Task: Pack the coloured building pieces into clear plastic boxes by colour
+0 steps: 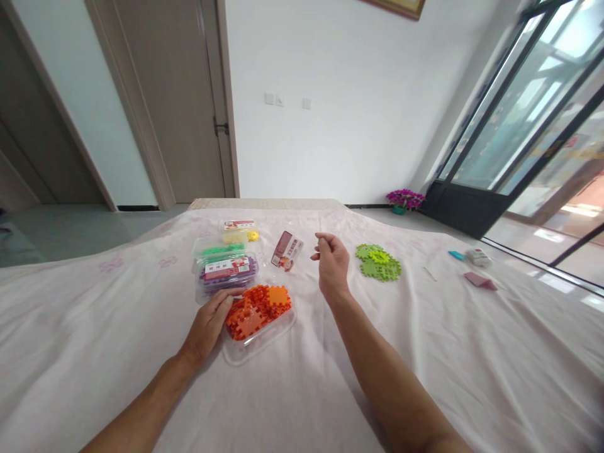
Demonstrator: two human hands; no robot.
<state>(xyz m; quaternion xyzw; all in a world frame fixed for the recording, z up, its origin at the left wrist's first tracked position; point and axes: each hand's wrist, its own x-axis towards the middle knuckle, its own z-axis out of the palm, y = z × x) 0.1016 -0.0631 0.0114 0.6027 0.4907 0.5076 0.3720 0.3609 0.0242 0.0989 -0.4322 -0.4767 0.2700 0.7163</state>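
My left hand grips the left rim of a clear plastic box, fingers over its edge. Orange square interlocking pieces with notched edges fill the box; one lighter orange piece lies flat on top at the right. My right hand is raised over the cloth, right of the box, with its fingers curled in. Whether anything small is between those fingers is hidden. Just left of it lies a clear lid with a red and white label. Green interlocking pieces lie in a flat cluster to its right.
Left of centre stand labelled clear boxes of purple pieces, green pieces and yellow pieces. At the right lie a pink cloth, a blue item and a small white packet. A pale wrinkled cloth covers the table.
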